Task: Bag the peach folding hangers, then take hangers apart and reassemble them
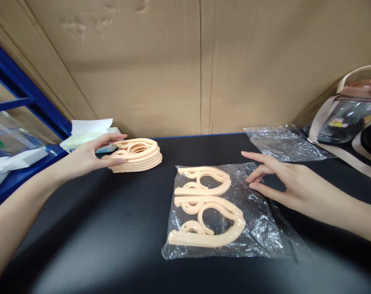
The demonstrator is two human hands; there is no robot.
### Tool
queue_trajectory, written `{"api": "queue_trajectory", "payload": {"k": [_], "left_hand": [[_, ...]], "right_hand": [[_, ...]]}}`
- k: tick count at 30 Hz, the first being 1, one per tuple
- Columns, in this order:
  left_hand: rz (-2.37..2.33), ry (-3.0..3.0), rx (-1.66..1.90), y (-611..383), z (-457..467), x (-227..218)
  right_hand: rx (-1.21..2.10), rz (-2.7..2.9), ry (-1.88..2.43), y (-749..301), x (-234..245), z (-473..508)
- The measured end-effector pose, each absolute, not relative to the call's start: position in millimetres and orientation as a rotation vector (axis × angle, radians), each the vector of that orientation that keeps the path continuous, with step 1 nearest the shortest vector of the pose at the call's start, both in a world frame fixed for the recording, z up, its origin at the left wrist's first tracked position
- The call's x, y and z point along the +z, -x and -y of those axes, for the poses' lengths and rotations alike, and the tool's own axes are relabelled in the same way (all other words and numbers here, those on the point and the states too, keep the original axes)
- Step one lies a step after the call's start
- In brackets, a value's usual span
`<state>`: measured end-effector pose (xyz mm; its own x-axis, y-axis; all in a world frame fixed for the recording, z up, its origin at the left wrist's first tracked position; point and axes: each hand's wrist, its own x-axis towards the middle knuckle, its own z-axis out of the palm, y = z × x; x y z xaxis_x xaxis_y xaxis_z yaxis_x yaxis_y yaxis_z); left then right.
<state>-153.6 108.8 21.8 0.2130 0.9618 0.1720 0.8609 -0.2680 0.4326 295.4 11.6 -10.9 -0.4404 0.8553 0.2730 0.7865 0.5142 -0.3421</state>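
My left hand (92, 157) is at the left end of a stack of beige folding hangers (145, 157), thumb on the near side and fingers on the far side, gripping the top folding hanger. In the middle of the table lies a clear plastic bag (261, 228) with two folded beige hangers (216, 241) side by side inside it. Over the bag's upper right part hovers my right hand (280, 177), index finger stretched out and thumb apart from it, holding nothing. Whether its fingertips touch the film is hard to tell.
Behind the left hand stands a tissue pack (84, 136). Another clear plastic bag (289, 143) lies at the back right, beside a strapped water bottle (347, 114). A cardboard wall (173, 69) closes off the black table's far edge; a blue frame (35, 94) borders the left.
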Motion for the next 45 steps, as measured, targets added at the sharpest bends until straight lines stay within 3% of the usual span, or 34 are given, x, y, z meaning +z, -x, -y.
{"api": "queue_trajectory", "payload": {"k": [6,13,20,29,45], "left_hand": [[-1.716,-2.503,0.723,135.4,-97.0,30.4],[-1.367,-2.886,0.952,80.6,-62.3,26.9],[-0.988,-2.975,1.143,26.7,-11.6,9.7],[-0.860,-3.015,0.989,16.2,-2.6,-5.0],[-0.825,-2.956,0.877,16.7,-8.0,-9.1]], "right_hand": [[0.157,2.299,1.363,-296.9,-8.1,-12.8],[0.004,2.085,1.221,-288.9,-6.0,-6.9],[0.383,2.122,1.078,-272.4,-3.7,10.1],[1.069,2.043,1.233,-262.5,-0.8,15.4],[1.090,2.119,1.202,-262.1,-0.2,13.9]]}}
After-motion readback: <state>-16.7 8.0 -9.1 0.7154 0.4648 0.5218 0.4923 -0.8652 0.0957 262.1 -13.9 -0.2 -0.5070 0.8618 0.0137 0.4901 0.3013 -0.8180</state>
